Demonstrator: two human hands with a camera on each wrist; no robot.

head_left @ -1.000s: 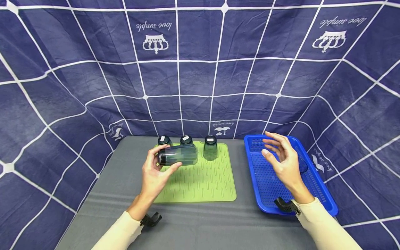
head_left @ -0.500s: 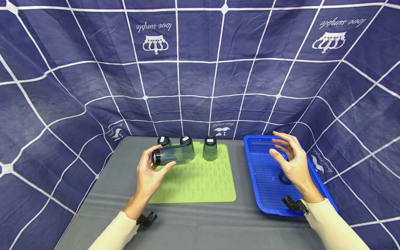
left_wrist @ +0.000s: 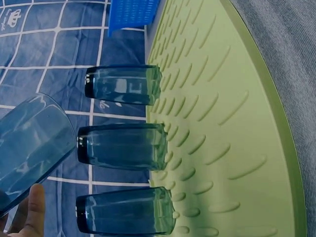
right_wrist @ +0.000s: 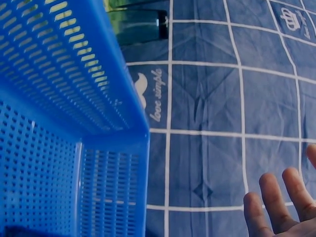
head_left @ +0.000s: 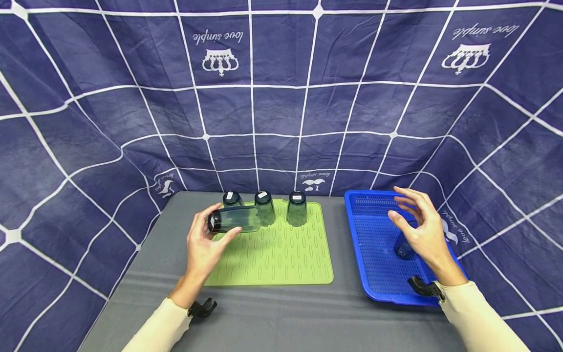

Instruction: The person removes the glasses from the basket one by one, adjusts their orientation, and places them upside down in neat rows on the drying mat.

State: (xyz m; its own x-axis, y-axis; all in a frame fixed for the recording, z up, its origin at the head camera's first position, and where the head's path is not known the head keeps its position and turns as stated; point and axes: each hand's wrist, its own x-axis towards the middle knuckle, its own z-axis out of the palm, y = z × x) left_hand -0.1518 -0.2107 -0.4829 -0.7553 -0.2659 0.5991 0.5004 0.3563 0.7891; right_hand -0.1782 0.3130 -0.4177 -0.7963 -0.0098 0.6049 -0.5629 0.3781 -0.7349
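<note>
My left hand grips a dark tinted glass lying sideways in the air, its thick base toward the palm and its mouth pointing right. Behind it, three like glasses stand upside down along the back of a green ribbed mat: a left one partly covered by the held glass, a middle one and a right one. Over the blue basket, my right hand is spread with nothing in it. Beside that hand, another tinted glass is in the basket, partly hidden.
A grey cloth covers the table. Blue curtain with white grid lines hangs behind and along both sides. The basket stands to the right of the mat, a strip of grey cloth between them. Black camera mounts sit on the wrists.
My left hand has shifted left, carrying the glass. My right hand has moved right above the basket, and the glass inside the basket shows more than before.
</note>
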